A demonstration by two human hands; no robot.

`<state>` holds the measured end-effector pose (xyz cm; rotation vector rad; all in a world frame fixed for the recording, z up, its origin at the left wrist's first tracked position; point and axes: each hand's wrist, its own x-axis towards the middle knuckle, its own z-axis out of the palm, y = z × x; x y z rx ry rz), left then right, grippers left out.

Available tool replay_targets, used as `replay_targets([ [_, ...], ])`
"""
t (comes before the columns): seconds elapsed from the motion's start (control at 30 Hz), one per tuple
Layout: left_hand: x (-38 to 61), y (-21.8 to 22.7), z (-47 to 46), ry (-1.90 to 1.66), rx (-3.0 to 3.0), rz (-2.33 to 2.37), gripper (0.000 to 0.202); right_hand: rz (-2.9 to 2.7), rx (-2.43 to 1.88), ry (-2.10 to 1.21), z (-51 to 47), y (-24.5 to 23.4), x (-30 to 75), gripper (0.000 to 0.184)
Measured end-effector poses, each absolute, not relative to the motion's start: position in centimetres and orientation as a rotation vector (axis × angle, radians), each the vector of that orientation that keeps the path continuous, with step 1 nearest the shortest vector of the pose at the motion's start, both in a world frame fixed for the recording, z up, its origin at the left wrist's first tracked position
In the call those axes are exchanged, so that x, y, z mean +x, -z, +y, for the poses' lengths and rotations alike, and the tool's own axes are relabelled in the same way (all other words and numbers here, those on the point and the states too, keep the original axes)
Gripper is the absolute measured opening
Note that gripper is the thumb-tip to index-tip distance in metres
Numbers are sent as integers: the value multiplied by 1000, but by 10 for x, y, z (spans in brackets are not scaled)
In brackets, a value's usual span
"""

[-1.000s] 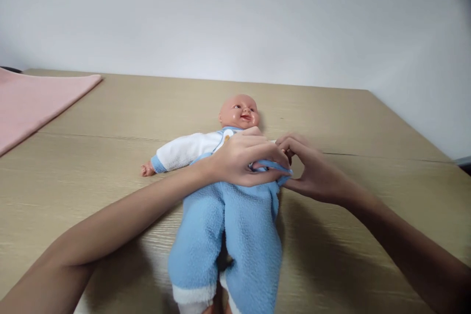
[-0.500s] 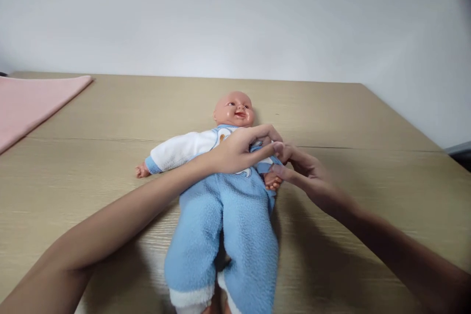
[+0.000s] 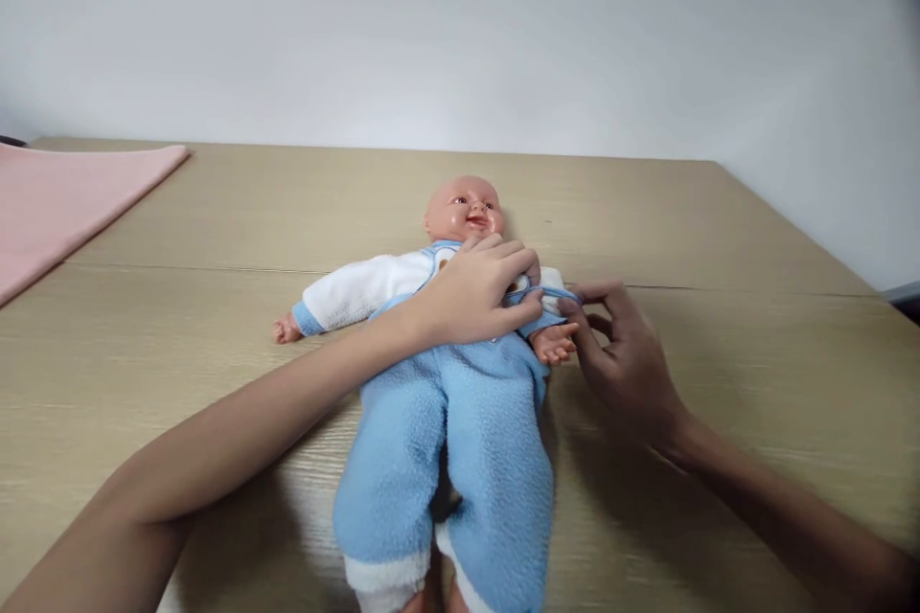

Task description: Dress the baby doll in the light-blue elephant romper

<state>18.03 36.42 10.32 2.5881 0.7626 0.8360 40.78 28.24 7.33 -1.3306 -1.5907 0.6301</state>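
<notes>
A baby doll (image 3: 471, 211) lies on its back, its head toward the far side. It wears blue fleece overalls (image 3: 495, 460) with white cuffs over a white sleeved top (image 3: 374, 280). Across the doll's chest lies my left hand (image 3: 481, 292), its fingers bent and closed on the overalls' front near the blue edge. My right hand (image 3: 610, 335), beside the arm at the right, pinches a blue trim of the overalls and holds it stretched outward. The doll's small hand (image 3: 555, 343) pokes out below that trim. My left hand hides most of the chest.
A pink cloth (image 3: 72, 201) lies at the left on the wooden table (image 3: 719, 239). Behind the table rises a pale wall (image 3: 460, 38). A seam runs across the tabletop.
My right hand has moved right, pulling the blue trim away from the doll's body. The doll's small hand there has turned outward. My left hand stays on the chest, its fingers more bent.
</notes>
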Motion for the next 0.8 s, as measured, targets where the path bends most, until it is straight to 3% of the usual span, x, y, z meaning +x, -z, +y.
replay_targets([
  [0.1,181,-104,363,-788,2622,800,22,-1613,-1365,-563,279,-69,407,41],
  [0.33,184,-107,361,-642,2691,925,24,-1576,-1332,-956,298,-64,425,49],
  [0.53,178,-110,361,-598,2673,958,32,-1564,-1372,-1094,313,-68,443,54],
  [0.67,179,-110,359,-532,2710,994,34,-1566,-1453,-1232,308,-68,445,72],
  [0.8,182,-112,358,-461,2721,1004,33,-1726,-1274,-1316,312,-60,444,57],
])
